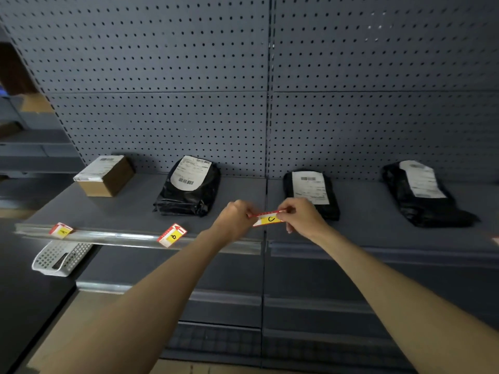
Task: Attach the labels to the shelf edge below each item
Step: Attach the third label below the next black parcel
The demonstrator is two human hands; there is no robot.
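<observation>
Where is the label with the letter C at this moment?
In the head view, the C label is held between the left hand and right hand, just right of centre, above the shelf edge and before the third package.

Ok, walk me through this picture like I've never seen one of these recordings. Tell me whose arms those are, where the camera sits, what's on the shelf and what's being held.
No machine here: a person works with bare hands, and the one camera is worn on their head, looking forward and down. That is why both arms reach in from the bottom.

The left hand and right hand pinch opposite ends of a red-and-yellow label marked C, held in the air above the front of the shelf.

On the shelf, from the left, lie a cardboard box and three black mailer bags, each with a white shipping slip.

Label A and label B already sit at the shelf edge rail, below the box and the first bag. A white plastic basket rests lower left.
</observation>
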